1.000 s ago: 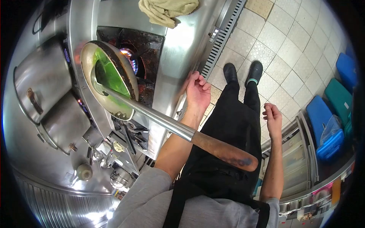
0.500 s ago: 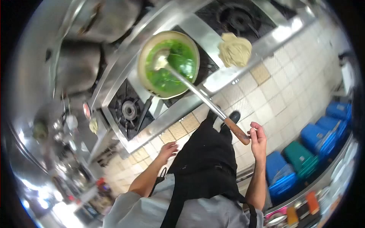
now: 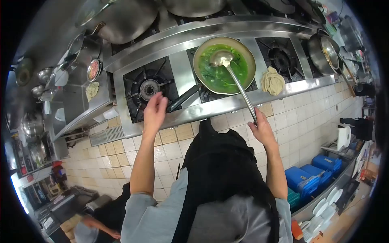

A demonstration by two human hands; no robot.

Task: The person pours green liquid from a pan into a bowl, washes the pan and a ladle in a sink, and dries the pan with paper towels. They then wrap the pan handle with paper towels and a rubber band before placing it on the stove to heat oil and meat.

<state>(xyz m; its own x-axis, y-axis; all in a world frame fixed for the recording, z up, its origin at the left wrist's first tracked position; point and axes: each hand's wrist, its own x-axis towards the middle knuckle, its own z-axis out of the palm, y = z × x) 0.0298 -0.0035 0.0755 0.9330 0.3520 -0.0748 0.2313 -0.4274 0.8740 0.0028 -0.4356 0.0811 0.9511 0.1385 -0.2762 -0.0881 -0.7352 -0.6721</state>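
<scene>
A frying pan (image 3: 196, 75) with green leafy liquid sits on a burner, its black handle (image 3: 184, 98) pointing toward the lower left. Resting in the liquid is the bowl of a long metal ladle (image 3: 240, 85), with a pale lump in it. My right hand (image 3: 262, 128) has its fingers and thumb closed around the ladle's handle, whose wooden end is hidden by the hand. Just left of the pan handle, my left hand (image 3: 155, 110) is held over the stove edge. Its fingers are extended and it holds nothing.
A crumpled beige cloth (image 3: 272, 82) lies right of the pan. Large pots (image 3: 125, 20) stand behind the stove. Another burner (image 3: 149, 87) is at left. Blue bins (image 3: 302, 180) stand at lower right. A co-worker's arm (image 3: 101, 227) shows at lower left.
The view has turned, levelling the stove. My right hand has gone from beside the ladle's wooden end to gripping its handle. My left hand has moved up near the pan handle.
</scene>
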